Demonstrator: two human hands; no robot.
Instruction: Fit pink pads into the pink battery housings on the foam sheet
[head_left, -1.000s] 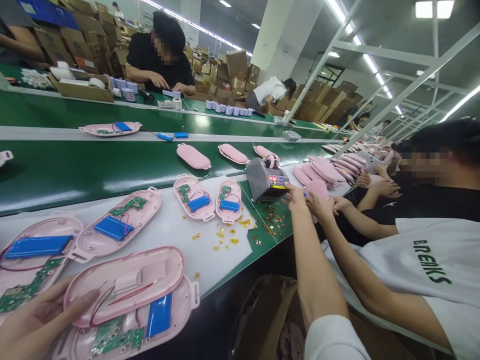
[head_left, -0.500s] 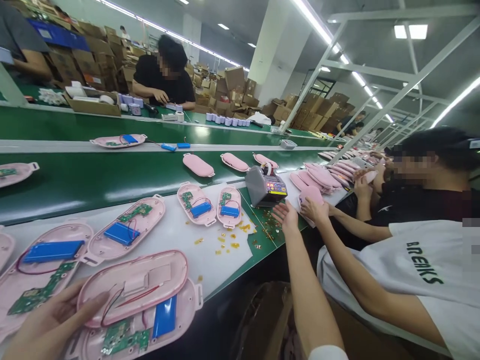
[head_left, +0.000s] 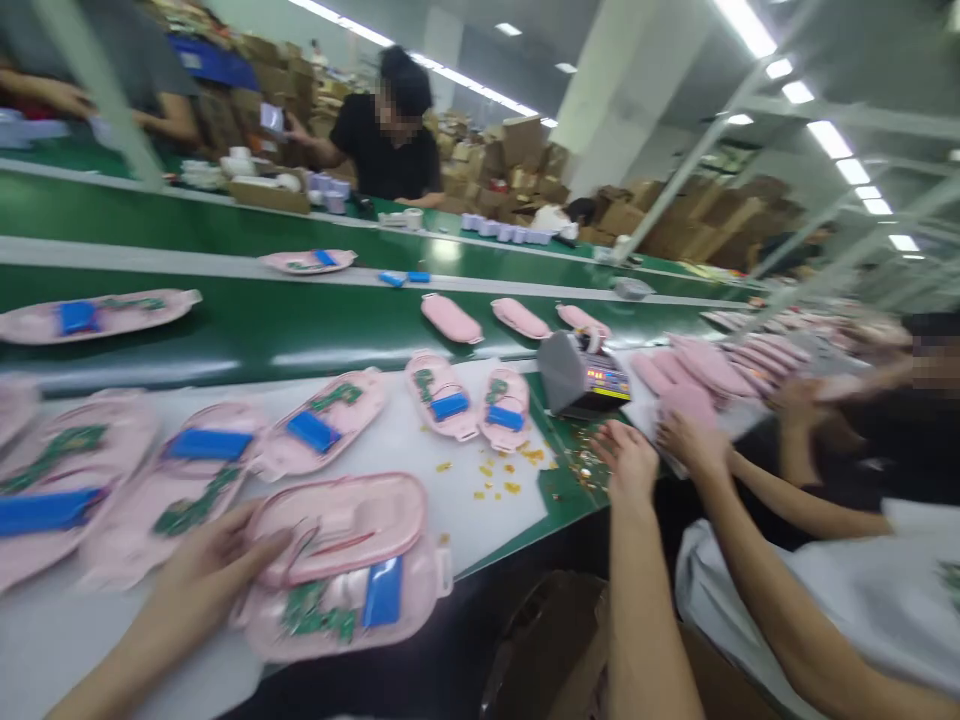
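Note:
My left hand [head_left: 217, 560] grips the left edge of a pink shell half [head_left: 345, 525], thumb on top, with wires on its inner face. Under it lies a pink shell [head_left: 431, 590] with a green board and a blue battery [head_left: 383, 592]. My right hand [head_left: 628, 455] is held over the green table beside the grey tape dispenser [head_left: 581, 375], fingers apart, with nothing visible in it. More open pink shells [head_left: 322, 425] with boards and blue batteries stand in a row on the white sheet [head_left: 480, 510].
Yellow tape bits [head_left: 512, 487] lie scattered near the dispenser. Closed pink shells [head_left: 451, 318] are on the green belt [head_left: 247, 340]. At the right, a co-worker's hands [head_left: 694, 445] touch a pink shell beside a pile. Another person [head_left: 386, 140] sits across.
The camera view has turned left, shifting the scene rightward. Across the belt, the person in black has raised an arm with an object. My left hand still holds the shell half.

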